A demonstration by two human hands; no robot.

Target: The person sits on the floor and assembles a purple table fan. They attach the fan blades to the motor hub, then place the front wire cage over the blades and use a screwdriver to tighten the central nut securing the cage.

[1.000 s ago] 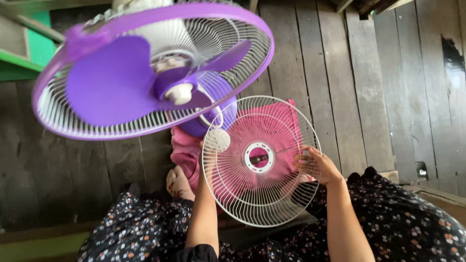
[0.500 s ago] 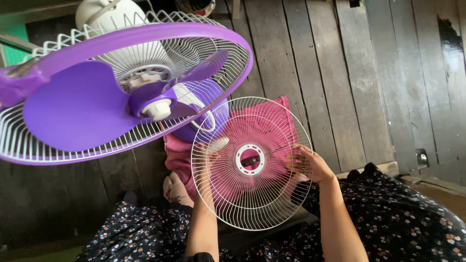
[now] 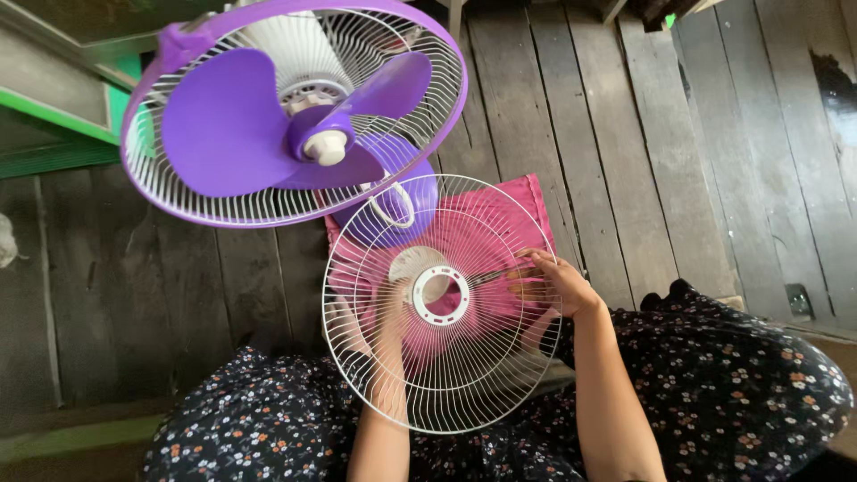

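Observation:
I hold a round white wire fan grille [image 3: 446, 393] over my lap. My left hand [image 3: 389, 314] is behind it, seen through the wires, and supports it near the white centre ring [image 3: 440, 295]. My right hand [image 3: 551, 284] grips the wires on the right side, just inside the rim. A thin dark thing, too small to identify, sticks out from its fingertips toward the centre. Under the grille lies a pink cloth [image 3: 513, 210] on the plank floor.
A fan head with purple blades [image 3: 223, 125] and a purple-rimmed white rear cage [image 3: 178, 192] leans in at the upper left, above its purple base [image 3: 402, 201]. My dark flowered clothing [image 3: 732, 384] fills the bottom. A green frame [image 3: 54, 116] stands at the far left.
The grille now faces me more squarely. My right hand has shifted from the outer rim inward onto the wires. My view moved, so the purple fan sits further right and higher.

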